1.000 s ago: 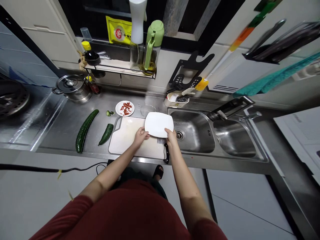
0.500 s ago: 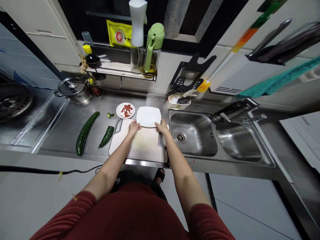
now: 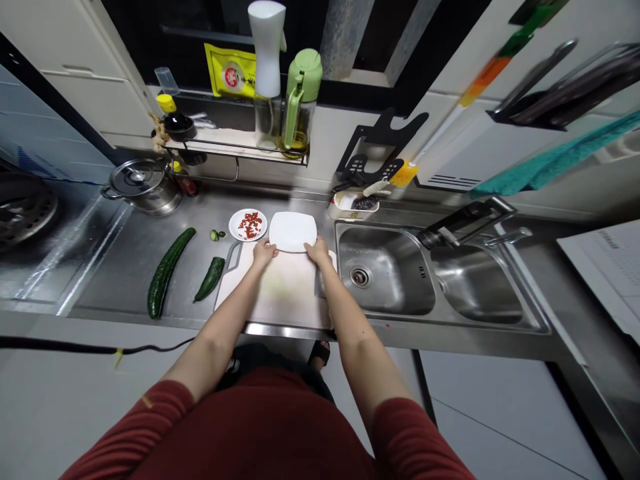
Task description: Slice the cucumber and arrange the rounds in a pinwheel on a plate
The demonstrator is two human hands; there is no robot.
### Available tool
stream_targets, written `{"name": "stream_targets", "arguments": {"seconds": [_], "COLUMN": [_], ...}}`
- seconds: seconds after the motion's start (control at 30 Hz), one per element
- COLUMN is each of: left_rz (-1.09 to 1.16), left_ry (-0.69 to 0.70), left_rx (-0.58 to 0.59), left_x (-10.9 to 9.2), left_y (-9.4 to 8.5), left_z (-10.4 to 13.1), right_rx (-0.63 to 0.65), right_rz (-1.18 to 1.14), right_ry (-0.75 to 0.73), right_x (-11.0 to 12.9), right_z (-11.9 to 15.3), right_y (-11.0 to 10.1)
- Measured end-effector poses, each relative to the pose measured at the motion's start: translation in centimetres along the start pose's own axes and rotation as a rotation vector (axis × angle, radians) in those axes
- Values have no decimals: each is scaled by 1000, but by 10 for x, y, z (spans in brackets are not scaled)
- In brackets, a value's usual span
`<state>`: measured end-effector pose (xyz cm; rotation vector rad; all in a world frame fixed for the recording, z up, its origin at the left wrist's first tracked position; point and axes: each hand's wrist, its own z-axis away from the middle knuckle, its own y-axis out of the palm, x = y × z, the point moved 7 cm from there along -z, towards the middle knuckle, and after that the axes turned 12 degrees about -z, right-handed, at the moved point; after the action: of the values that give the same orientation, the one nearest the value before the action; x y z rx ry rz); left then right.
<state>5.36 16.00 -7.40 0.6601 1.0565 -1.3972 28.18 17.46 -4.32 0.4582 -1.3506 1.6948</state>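
Note:
A white rounded-square plate (image 3: 293, 231) is held by its near corners at the far edge of the cutting board (image 3: 280, 303). My left hand (image 3: 264, 253) pinches its near left corner, and my right hand (image 3: 317, 251) grips the near right one. Just left of it lies a small round plate (image 3: 234, 224) with chopped red pieces (image 3: 250, 225). On the steel counter further left are a cut cucumber piece (image 3: 210, 279), a long whole cucumber (image 3: 170, 273) and small green end bits (image 3: 215, 235). My right forearm partly covers a knife blade (image 3: 319, 285) on the board.
A double steel sink (image 3: 385, 267) with a faucet (image 3: 467, 223) is at the right. Behind the board stand a sponge holder (image 3: 354, 205) and a shelf (image 3: 235, 150) with bottles. A lidded pot (image 3: 145, 187) sits at the back left.
Both hands still hold the white plate by its near corners. The whole view has shifted slightly; the plate stays at the board's far edge.

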Motion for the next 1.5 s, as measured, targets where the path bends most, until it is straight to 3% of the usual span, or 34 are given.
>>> {"name": "stream_targets", "arguments": {"seconds": [0.33, 0.77, 1.07, 1.27, 1.4, 1.5], "left_rz": [-101, -422, -492, -518, -364, -225], "left_ry": [19, 68, 104, 171, 264, 315], "left_rx": [-63, -133, -161, -261, -396, -468], "left_x": [-4, -11, -17, -26, -26, -22], "left_y": [-1, -4, -6, -19, -43, -63], "left_z": [-6, -7, -1, 18, 36, 49], "right_rx": [-16, -47, -75, -222, -220, -312], "right_rz": [113, 119, 113, 34, -42, -87], "right_ry": [37, 23, 15, -72, -145, -200], "right_x": [8, 1, 9, 7, -13, -35], "right_z": [-1, -4, 5, 33, 71, 107], "right_y": [-2, 1, -2, -27, -39, -50]}}
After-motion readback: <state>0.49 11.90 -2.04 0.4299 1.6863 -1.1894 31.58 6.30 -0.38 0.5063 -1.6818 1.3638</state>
